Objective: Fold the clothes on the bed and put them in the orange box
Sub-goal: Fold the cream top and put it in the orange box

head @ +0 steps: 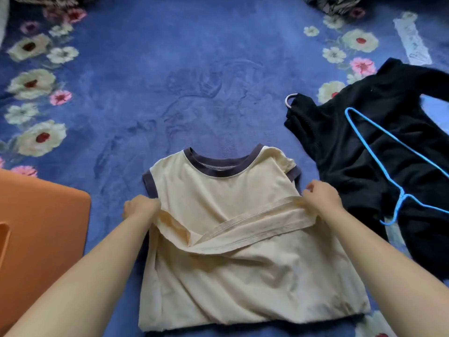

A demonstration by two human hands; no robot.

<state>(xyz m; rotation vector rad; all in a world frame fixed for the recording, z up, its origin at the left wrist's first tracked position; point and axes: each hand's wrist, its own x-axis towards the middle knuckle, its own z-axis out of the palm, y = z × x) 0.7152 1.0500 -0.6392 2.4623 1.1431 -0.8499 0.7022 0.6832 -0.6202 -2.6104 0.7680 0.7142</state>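
A cream T-shirt (218, 190) with dark purple collar and sleeve trim lies flat on the bed in front of me, collar pointing away. Its bottom hem is lifted and doubled up toward the chest. My left hand (141, 207) pinches the hem at the shirt's left edge. My right hand (320, 195) pinches the hem at the right edge. The orange box (41, 229) sits at the left edge of the view, beside my left forearm. A black garment (364, 147) lies spread out to the right of the shirt.
The bed is covered by a blue blanket with flowers (170, 69). A blue hanger (398, 166) rests on the black garment, and a metal hook (289, 100) pokes out at its collar. A striped grey cloth (332, 3) lies at the far top.
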